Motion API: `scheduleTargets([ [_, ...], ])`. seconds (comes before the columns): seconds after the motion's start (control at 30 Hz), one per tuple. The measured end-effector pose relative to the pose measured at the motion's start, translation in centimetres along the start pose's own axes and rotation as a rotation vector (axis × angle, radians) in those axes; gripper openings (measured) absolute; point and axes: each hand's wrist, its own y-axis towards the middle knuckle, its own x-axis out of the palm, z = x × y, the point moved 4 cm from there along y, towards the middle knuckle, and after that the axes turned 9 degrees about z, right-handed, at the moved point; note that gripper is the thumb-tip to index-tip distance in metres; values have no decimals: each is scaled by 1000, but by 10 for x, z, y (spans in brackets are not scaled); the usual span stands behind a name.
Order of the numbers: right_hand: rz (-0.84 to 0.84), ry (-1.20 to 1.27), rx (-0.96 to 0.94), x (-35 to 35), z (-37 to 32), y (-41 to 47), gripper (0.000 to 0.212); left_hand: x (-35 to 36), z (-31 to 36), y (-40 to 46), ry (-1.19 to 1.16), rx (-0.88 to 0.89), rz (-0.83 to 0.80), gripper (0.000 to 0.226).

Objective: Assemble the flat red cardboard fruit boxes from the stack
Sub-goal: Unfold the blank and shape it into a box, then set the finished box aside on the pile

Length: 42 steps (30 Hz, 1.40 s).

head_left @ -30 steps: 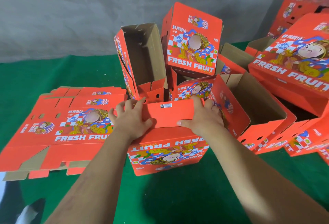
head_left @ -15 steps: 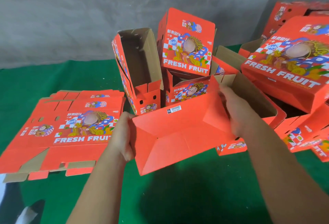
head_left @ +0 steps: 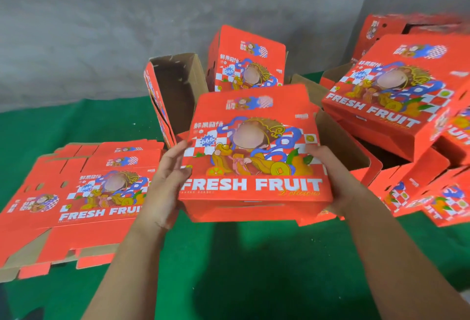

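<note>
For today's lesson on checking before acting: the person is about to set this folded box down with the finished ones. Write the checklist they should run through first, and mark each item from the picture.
1. Both hands hold the box: ok. The left hand and right hand hold the held box at its two sides.
2. Printed face undamaged: ok.
3. Bottom flaps locked: cannot tell; the underside is hidden.
4. Space among the finished boxes: not ok; they lie jumbled on the right.
5. Flat stack within reach for the next one: ok, beside the left hand.
</note>
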Motion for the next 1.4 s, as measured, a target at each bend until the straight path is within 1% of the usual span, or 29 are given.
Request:
scheduleTargets([
  [0.03,52,38,-131,-4,-6,2,53,2,-2,1,42,35,15,52],
  [0.07,101,64,-291,-7,-13,2,64,6,-4,4,86,57,40,50],
  [0.17,203,62,-724,-12,-43,-3,98,21,-13,9,240,38,107,48],
  [0.23,341,-41,-955,-21,-59,-2,110,25,-27,7,328,-28,135,41],
  [0.3,563,-271,-1125,-31,-69,7,121,28,-41,2,336,-99,140,30],
  [0.33,696,-407,-1138,-36,-71,14,129,31,-44,0,337,-110,135,25],
  [0.37,803,-515,-1087,-38,-71,21,135,35,-47,-1,341,-111,124,22],
  [0.43,914,-595,-929,-41,-66,33,138,45,-49,0,356,-108,90,22],
  [0.5,933,-547,-861,-43,-66,43,136,56,-47,2,371,-104,63,23],
  [0.57,932,-536,-858,-44,-74,49,135,67,-44,4,389,-85,33,21],
  [0.67,949,-625,-904,-46,-83,51,134,82,-38,7,400,-63,-14,21],
  [0.73,941,-660,-898,-48,-85,52,134,86,-35,10,400,-52,-22,21],
  [0.83,927,-693,-859,-53,-84,58,125,87,-35,11,391,-66,-27,21],
  [0.9,930,-667,-723,-53,-74,62,122,87,-37,10,390,-81,-36,22],
  [0.97,966,-562,-565,-46,-55,61,123,90,-39,10,376,-97,-44,24],
  [1.0,991,-523,-533,-38,-46,60,123,92,-40,10,367,-108,-45,24],
  [1.03,1020,-511,-545,-29,-36,55,122,94,-42,10,358,-119,-44,25],
  [1.1,1063,-523,-662,-3,-18,44,115,98,-45,8,346,-134,-33,23],
  [1.17,1019,-537,-793,27,1,34,107,101,-47,6,323,-142,-13,21],
  [1.23,972,-566,-895,47,11,25,106,99,-47,6,299,-142,5,20],
  [1.3,988,-560,-945,45,-1,20,112,96,-45,8,292,-144,10,21],
  [1.4,1049,-422,-940,12,-44,26,131,88,-41,14,296,-136,12,22],
])
